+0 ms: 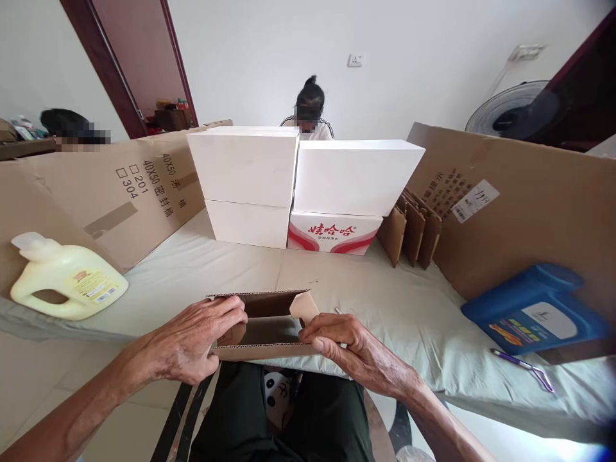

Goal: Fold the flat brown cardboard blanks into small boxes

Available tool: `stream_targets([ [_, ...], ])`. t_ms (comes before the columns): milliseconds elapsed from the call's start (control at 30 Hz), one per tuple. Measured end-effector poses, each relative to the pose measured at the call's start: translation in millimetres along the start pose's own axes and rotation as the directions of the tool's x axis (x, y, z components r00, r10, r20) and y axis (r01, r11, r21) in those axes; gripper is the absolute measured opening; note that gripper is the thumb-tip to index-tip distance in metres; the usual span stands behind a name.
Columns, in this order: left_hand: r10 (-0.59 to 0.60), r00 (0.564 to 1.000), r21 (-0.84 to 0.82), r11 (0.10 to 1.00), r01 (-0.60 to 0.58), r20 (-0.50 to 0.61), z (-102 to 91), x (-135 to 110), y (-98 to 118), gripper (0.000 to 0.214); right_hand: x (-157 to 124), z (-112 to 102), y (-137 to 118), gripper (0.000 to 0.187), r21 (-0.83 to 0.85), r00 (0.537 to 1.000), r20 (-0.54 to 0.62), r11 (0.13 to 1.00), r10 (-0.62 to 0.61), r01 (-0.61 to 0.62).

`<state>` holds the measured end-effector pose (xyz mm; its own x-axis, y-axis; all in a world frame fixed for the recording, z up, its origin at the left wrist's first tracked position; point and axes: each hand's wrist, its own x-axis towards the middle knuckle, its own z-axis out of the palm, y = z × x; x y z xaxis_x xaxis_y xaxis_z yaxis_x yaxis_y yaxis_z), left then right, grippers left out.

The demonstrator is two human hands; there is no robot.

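Observation:
An open cardboard box [264,351] sits at the table's front edge, just above my lap; its brown inside shows. My left hand [199,337] grips its left end, fingers bent over the edge and thumb low on the near side. At the right end, my right hand [349,346] is closed on the box, beside a light cardboard flap [302,305] that sticks up. Part of that flap and the right edge are hidden by my fingers.
Stacked white boxes [245,167] and a red-and-white printed box [335,232] stand ahead. Tall cardboard sheets [158,186] flank the table. A yellow jug [72,276] lies left; a blue bottle [534,311] and purple-handled tool [522,367] lie right. Two people are beyond.

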<state>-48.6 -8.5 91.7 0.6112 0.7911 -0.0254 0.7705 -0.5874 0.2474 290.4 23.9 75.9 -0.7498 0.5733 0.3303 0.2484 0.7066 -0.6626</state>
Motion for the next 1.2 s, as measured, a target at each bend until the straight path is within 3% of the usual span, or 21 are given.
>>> stream_targets([
  [167,-0.029,1.0,-0.035,0.999,0.03,0.012,-0.4,0,0,0.056,-2,-5,3,0.046,0.188,0.994,0.037,0.976,0.103,-0.108],
  [333,-0.008,0.999,-0.012,1.0,0.008,-0.041,5.2,-2,-5,0.075,1,-5,0,0.061,0.168,0.972,0.016,0.958,0.235,-0.235],
  [433,-0.008,1.0,0.009,1.0,0.008,0.005,2.3,1,-6,0.067,13,-12,-1,0.068,0.074,0.898,0.006,0.896,0.439,-0.438],
  [533,-0.004,0.999,-0.006,1.0,0.004,0.049,-4.0,8,-5,0.06,36,-29,-1,0.054,-0.15,0.795,0.054,0.792,0.604,-0.592],
  [600,0.006,0.998,-0.021,1.0,-0.005,0.067,-7.1,13,-6,0.058,55,-41,-3,0.049,-0.336,0.752,0.073,0.726,0.656,-0.601],
  [667,0.024,0.997,-0.035,0.999,-0.021,0.076,-7.9,17,-8,0.058,73,-48,-8,0.057,-0.504,0.718,0.101,0.657,0.689,-0.56],
  [800,0.036,0.997,-0.05,0.998,-0.033,0.063,-6.0,19,-11,0.058,99,-41,-17,0.075,-0.703,0.643,0.179,0.554,0.744,-0.446],
  [1000,-0.031,0.998,-0.015,0.999,0.031,0.062,-6.6,12,-4,0.048,103,-22,-18,0.076,-0.711,0.591,0.216,0.54,0.777,-0.45],
  [1200,-0.018,0.999,-0.015,1.0,0.018,0.044,-1.8,10,-6,0.048,102,-16,-17,0.092,-0.709,0.546,0.199,0.504,0.814,-0.493],
])
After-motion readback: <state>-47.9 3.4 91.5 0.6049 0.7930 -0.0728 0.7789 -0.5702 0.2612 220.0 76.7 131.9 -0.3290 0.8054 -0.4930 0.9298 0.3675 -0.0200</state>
